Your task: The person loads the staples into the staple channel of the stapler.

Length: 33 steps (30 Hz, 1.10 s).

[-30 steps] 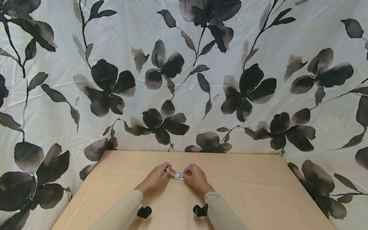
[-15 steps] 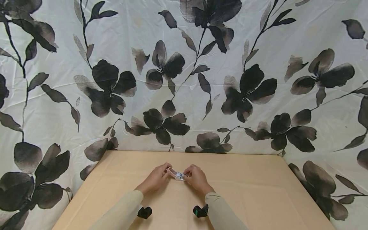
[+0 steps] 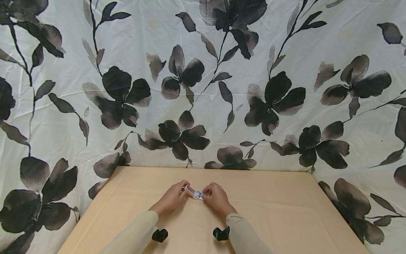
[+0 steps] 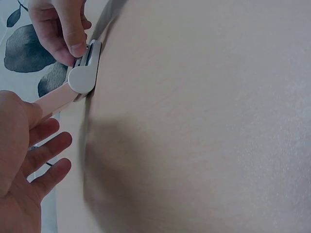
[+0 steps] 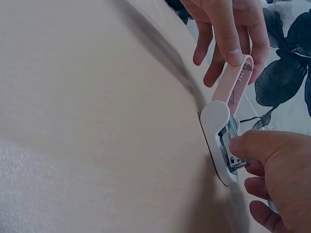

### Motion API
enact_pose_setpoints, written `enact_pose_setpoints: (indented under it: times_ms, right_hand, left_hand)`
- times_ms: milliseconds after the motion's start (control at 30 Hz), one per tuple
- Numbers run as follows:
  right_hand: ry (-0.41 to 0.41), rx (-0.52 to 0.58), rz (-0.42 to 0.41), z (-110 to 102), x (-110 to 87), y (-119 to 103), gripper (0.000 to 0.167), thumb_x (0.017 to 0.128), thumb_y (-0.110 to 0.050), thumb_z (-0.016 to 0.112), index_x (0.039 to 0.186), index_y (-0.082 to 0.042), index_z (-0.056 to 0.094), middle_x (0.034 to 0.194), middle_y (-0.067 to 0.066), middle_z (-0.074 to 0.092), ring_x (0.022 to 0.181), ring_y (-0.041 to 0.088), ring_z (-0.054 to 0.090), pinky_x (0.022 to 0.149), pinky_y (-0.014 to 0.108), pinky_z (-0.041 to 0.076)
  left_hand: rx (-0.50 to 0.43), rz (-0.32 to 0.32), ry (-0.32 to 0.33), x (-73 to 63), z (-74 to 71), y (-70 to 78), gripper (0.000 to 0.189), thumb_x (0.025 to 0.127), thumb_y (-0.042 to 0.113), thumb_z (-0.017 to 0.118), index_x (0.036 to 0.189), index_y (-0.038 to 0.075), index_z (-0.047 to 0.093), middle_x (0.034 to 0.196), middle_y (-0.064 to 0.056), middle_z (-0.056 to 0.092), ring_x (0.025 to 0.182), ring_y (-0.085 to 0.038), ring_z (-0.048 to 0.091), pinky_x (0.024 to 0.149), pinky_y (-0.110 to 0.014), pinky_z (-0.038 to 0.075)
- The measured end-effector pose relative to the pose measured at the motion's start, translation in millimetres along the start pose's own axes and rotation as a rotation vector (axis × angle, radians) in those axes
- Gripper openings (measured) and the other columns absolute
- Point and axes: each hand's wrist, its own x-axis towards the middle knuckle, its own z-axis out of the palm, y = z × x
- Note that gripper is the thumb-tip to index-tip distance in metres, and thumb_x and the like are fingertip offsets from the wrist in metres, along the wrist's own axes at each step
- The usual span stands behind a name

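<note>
A small stapler (image 3: 198, 194) is held over the middle of the table, swung apart at its hinge. Its pink top cover (image 5: 227, 87) stands raised at an angle from the white base (image 5: 214, 121). My left hand (image 3: 172, 196) pinches the far end of the cover between thumb and index finger, its other fingers spread loosely. On the other side, my right hand (image 3: 217, 197) pinches the silver staple channel (image 5: 232, 128) near the front of the base, thumb on top. Fingers hide part of the channel in the left wrist view.
The tan table (image 3: 285, 211) runs back to a white cloth backdrop (image 3: 222, 116) printed with dark flowers. Dark wrist devices (image 3: 221, 233) sit at both sleeves, low over the table. Shadows of the hands fall on the tabletop.
Both hands and the stapler keep nearly the same place and pose. At the left, the cloth backdrop has shifted slightly to the right.
</note>
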Motion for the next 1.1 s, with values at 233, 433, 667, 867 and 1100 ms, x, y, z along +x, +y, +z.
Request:
enact_pose_setpoints:
  times_ms: [233,433,667,867,1100]
  right_hand:
    - [-0.014,0.023,0.012,-0.4,-1.2,1.7,0.014,0.087,-0.014,0.082,0.100,-0.011,0.076,0.089,-0.003,0.059,0.080,0.011,0.051,0.069,0.023,0.042]
    - [-0.027,0.034,0.008,-3.9,-2.9,1.7,0.019,0.087,-0.013,0.083,0.104,-0.009,0.075,0.092,0.000,0.062,0.081,0.013,0.053,0.071,0.024,0.045]
    - [-0.038,0.032,0.011,-5.0,-3.0,5.3,0.020,0.086,-0.014,0.083,0.105,-0.009,0.075,0.091,-0.001,0.062,0.082,0.012,0.052,0.071,0.025,0.045]
    - [-0.047,0.025,0.024,-5.3,-3.5,9.0,0.021,0.086,-0.014,0.083,0.105,-0.010,0.075,0.090,-0.002,0.060,0.082,0.013,0.051,0.071,0.025,0.043]
    - [-0.059,0.018,0.046,-8.0,-5.8,9.3,0.020,0.087,-0.014,0.083,0.105,-0.010,0.075,0.093,-0.001,0.061,0.084,0.014,0.052,0.073,0.027,0.044]
  left_hand:
    - [0.012,-0.005,-0.008,-0.3,0.5,0.6,0.021,0.107,0.011,0.055,0.126,0.005,0.060,0.112,-0.006,0.069,0.099,-0.017,0.060,0.089,-0.043,0.054]
    - [-0.006,-0.013,-0.008,-0.5,-1.0,1.8,0.024,0.106,0.012,0.056,0.129,0.004,0.059,0.115,-0.008,0.069,0.101,-0.019,0.061,0.089,-0.044,0.054]
    - [-0.008,-0.038,0.008,-3.0,-1.0,3.6,0.035,0.104,0.013,0.060,0.137,0.004,0.055,0.131,-0.014,0.066,0.107,-0.022,0.064,0.096,-0.048,0.055]
    - [-0.017,-0.064,0.018,-3.8,-2.1,2.6,0.034,0.104,0.015,0.061,0.137,0.006,0.056,0.132,-0.015,0.066,0.110,-0.025,0.065,0.098,-0.050,0.055]
    - [-0.009,-0.061,0.023,-3.2,-2.7,2.7,0.030,0.106,0.014,0.058,0.134,0.006,0.057,0.130,-0.015,0.067,0.115,-0.029,0.065,0.100,-0.052,0.054]
